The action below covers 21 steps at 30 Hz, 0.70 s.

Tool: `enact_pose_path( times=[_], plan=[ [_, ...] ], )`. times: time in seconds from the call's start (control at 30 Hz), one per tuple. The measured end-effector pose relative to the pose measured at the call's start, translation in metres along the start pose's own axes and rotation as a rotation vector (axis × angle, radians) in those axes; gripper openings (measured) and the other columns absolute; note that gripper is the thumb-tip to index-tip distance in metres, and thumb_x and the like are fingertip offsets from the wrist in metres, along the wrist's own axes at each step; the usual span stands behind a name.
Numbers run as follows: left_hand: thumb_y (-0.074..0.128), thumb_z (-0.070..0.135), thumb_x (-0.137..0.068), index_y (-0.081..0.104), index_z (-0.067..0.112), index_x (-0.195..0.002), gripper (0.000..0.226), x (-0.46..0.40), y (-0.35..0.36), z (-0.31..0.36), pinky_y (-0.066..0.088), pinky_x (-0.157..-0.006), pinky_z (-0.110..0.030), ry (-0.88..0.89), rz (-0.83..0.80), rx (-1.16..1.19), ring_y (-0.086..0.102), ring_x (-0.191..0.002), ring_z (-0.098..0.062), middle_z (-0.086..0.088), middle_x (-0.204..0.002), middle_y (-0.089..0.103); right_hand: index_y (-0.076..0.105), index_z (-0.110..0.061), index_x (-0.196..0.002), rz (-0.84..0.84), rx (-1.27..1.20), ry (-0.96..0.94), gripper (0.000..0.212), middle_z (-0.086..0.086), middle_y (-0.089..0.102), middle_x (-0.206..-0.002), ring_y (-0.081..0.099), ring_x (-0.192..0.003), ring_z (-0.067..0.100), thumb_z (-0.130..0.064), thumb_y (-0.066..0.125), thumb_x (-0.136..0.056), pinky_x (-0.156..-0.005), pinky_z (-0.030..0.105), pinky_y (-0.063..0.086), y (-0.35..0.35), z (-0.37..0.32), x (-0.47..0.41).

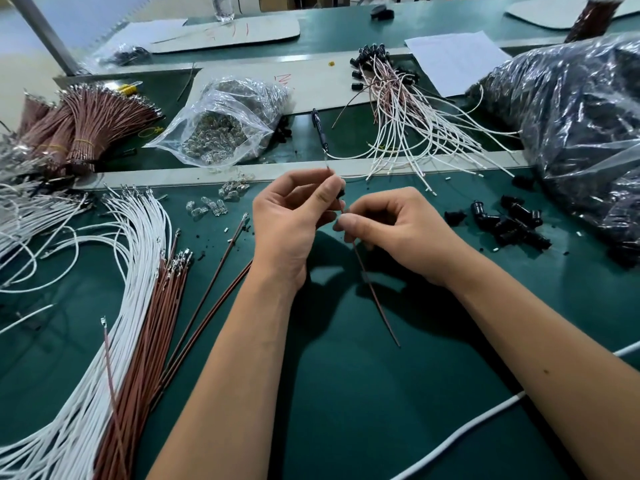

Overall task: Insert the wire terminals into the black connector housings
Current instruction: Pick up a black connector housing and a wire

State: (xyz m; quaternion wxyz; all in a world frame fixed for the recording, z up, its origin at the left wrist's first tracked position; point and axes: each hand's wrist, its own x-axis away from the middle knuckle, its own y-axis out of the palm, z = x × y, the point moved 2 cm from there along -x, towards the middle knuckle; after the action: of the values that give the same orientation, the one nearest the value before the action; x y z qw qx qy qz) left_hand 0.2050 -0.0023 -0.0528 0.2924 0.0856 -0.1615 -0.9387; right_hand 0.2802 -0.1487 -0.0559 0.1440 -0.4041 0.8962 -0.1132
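The work surface is a dark green mat (346, 393) that covers a long bench, and a pale strip (214, 174) crosses it from left to right a little beyond the hands. Above the mat, near the middle, the left hand (294, 220) pinches a small black connector housing (341, 194) between the thumb and the fingertips, with a thin white wire coming up out of the grip. The right hand (394, 230) is just beside it, its fingers curled together on a brown wire (374, 292), which hangs down from the pinch toward the mat; the wire's upper end is at the housing, but the terminal itself is too small to see. On the left of the mat lie loose white wires (114, 271) and brown wires (152, 323), their metal terminals pointing away from the person. Farther left stand tied bundles of brown wire (86, 126). Behind the strip there is a clear plastic bag (225, 123) of small glass parts, a pen (318, 128), and a pile of finished wires (408, 112) with black housings on their ends. Loose black housings (509, 220) lie on the mat at the right, near a big plastic sack (571, 126) of dark parts. A thick white cable (460, 434) runs under the right forearm. At the back there are sheets of cardboard (225, 32) and white paper (457, 60) on a second green bench.
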Motion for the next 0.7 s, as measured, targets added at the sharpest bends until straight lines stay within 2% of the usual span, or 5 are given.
enact_pose_path(
  times=[0.1, 0.23, 0.37, 0.5, 0.7],
  plan=[
    [0.078, 0.002, -0.082, 0.074, 0.009, -0.093, 0.014, 0.0016, 0.0031, -0.0026, 0.057, -0.071, -0.030, -0.002, -0.056, -0.013, 0.067, -0.074, -0.021, -0.012, -0.087, 0.076, 0.077, -0.005, -0.087, 0.079, -0.055, 0.017, 0.018, 0.006, 0.072, -0.071, 0.054, -0.060, 0.007, -0.021, 0.076, -0.094, -0.061, 0.026, 0.044, -0.0023, 0.0047, -0.0014],
    [0.083, 0.007, -0.069, 0.072, 0.005, -0.099, 0.032, 0.0031, 0.0034, -0.0023, 0.057, -0.078, -0.031, 0.000, -0.128, -0.016, 0.068, -0.085, -0.024, -0.018, -0.096, 0.075, 0.075, -0.002, -0.085, 0.090, -0.066, 0.010, 0.022, 0.022, 0.069, -0.074, 0.048, -0.061, 0.017, -0.023, 0.075, -0.093, -0.061, 0.036, 0.038, -0.0018, 0.0056, -0.0005],
    [0.080, -0.004, -0.069, 0.068, -0.004, -0.106, 0.038, 0.0024, 0.0041, -0.0037, 0.056, -0.073, -0.028, -0.012, -0.146, -0.016, 0.067, -0.079, -0.021, -0.021, -0.099, 0.072, 0.075, -0.003, -0.083, 0.103, -0.104, 0.012, 0.019, 0.006, 0.069, -0.067, 0.051, -0.057, 0.009, -0.019, 0.075, -0.094, -0.056, 0.023, 0.042, -0.0038, 0.0055, -0.0009],
    [0.072, -0.009, -0.079, 0.065, -0.013, -0.111, 0.033, 0.0010, 0.0029, -0.0056, 0.056, -0.076, -0.026, -0.115, -0.139, 0.013, 0.068, -0.079, -0.018, -0.019, -0.101, 0.072, 0.075, 0.001, -0.086, 0.100, -0.106, 0.012, 0.021, 0.024, 0.066, -0.071, 0.050, -0.058, 0.013, -0.018, 0.075, -0.093, -0.056, 0.027, 0.039, -0.0028, 0.0065, -0.0010],
    [0.052, 0.001, -0.098, 0.063, -0.012, -0.107, 0.020, -0.0011, 0.0026, -0.0029, 0.059, -0.079, -0.026, -0.257, -0.159, 0.183, 0.071, -0.080, -0.019, -0.018, -0.100, 0.072, 0.075, -0.008, -0.081, 0.092, -0.152, 0.034, 0.015, 0.003, 0.065, -0.066, 0.050, -0.053, 0.006, -0.015, 0.072, -0.094, -0.052, 0.015, 0.040, -0.0038, 0.0079, -0.0016]
  ],
)
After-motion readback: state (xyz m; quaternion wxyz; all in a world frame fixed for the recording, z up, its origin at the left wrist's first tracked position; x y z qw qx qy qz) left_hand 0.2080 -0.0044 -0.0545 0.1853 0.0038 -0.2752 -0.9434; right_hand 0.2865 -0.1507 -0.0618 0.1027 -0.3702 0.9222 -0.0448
